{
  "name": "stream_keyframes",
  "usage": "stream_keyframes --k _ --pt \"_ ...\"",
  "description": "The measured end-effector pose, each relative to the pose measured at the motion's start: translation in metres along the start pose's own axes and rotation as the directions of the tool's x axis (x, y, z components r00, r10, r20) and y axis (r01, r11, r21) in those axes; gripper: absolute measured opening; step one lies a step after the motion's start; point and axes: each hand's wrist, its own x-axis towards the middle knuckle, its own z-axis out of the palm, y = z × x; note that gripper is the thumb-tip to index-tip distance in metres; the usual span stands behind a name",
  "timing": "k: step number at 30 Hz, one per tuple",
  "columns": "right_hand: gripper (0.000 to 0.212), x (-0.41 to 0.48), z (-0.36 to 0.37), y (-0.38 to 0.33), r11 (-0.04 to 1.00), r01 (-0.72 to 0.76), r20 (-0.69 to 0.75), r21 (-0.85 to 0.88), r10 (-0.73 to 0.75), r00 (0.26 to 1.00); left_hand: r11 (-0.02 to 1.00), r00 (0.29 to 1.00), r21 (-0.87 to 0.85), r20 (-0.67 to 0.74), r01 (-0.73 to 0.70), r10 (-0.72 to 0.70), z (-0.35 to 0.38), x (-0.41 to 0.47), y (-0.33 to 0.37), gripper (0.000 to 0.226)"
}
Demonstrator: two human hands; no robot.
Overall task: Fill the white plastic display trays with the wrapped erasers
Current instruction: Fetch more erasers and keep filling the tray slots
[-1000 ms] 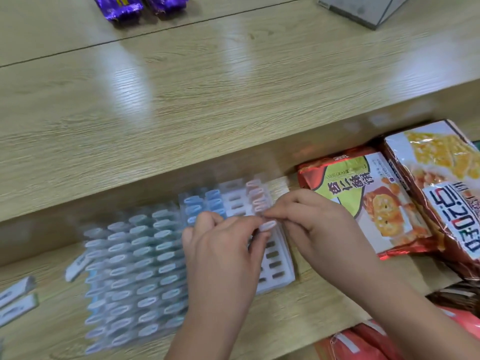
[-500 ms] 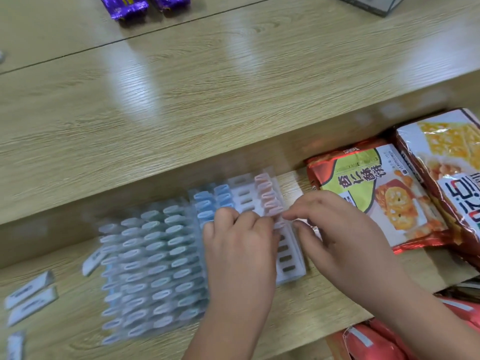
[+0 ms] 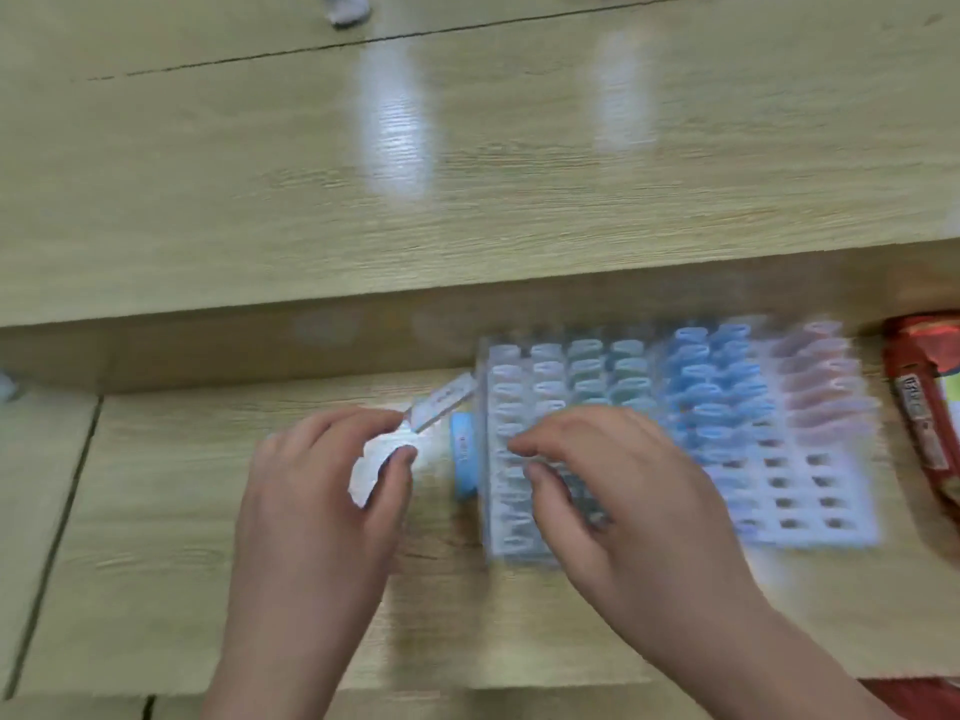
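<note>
Two white plastic display trays lie side by side on the lower wooden shelf. The left tray [image 3: 511,532] holds rows of pale and green wrapped erasers. The right tray [image 3: 810,527] holds blue and pink erasers in its far rows, with open slots near me. My left hand [image 3: 317,491] pinches a white wrapped eraser [image 3: 376,467] just left of the trays. Another loose white eraser [image 3: 441,402] and a blue one [image 3: 464,454] lie against the left tray's edge. My right hand [image 3: 618,485] hovers with curled fingers over the left tray; blur hides whether it holds anything.
A red snack packet [image 3: 922,413] lies right of the trays. The upper wooden shelf [image 3: 467,174] overhangs the far side. A small grey object [image 3: 345,10] sits at the far edge of the top surface.
The view swung left, so the trays now sit right of centre. My left hand moved off the trays to the loose erasers and picked up a white one. My right hand moved over the left tray.
</note>
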Motion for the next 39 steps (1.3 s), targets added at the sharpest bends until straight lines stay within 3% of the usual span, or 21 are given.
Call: stream_keyframes --k 6,11,16,20,27,31,36,39 --pt "0.021 0.026 0.067 -0.047 0.980 0.105 0.191 -0.171 -0.072 0.979 0.992 0.993 0.076 0.057 0.104 -0.108 -0.017 0.008 -0.088 0.026" --pt "0.031 0.044 0.114 -0.063 0.927 0.063 0.359 -0.370 0.080 0.930 0.986 0.981 0.120 0.140 0.115 -0.131 -0.011 0.017 -0.134 0.043" --pt "0.043 0.065 0.155 -0.064 0.942 0.040 0.398 -0.334 0.102 0.912 0.994 0.981 0.071 0.171 0.080 -0.091 -0.001 0.026 -0.156 0.041" --pt "0.032 0.073 0.169 -0.062 0.937 0.045 0.425 -0.346 0.114 0.898 0.998 0.984 0.031 0.169 0.054 -0.059 0.003 0.038 -0.166 0.027" --pt "0.033 0.068 0.158 -0.060 0.915 0.026 0.450 -0.403 0.173 0.876 0.990 0.970 -0.078 0.222 0.119 -0.099 0.003 0.054 -0.168 0.019" --pt "0.020 0.059 0.152 -0.069 0.830 0.129 0.451 -0.543 0.159 0.878 0.981 0.977 -0.122 0.172 0.150 -0.128 0.001 0.048 -0.162 0.023" --pt "0.012 0.045 0.115 -0.070 0.870 0.068 0.430 -0.489 0.172 0.886 0.906 0.983 -0.382 0.114 0.179 -0.146 -0.002 0.040 -0.126 0.025" --pt "0.009 0.033 0.066 -0.068 0.956 -0.040 0.429 -0.292 0.168 0.887 0.853 0.988 -0.500 0.106 0.147 -0.108 -0.002 0.039 -0.092 0.016"
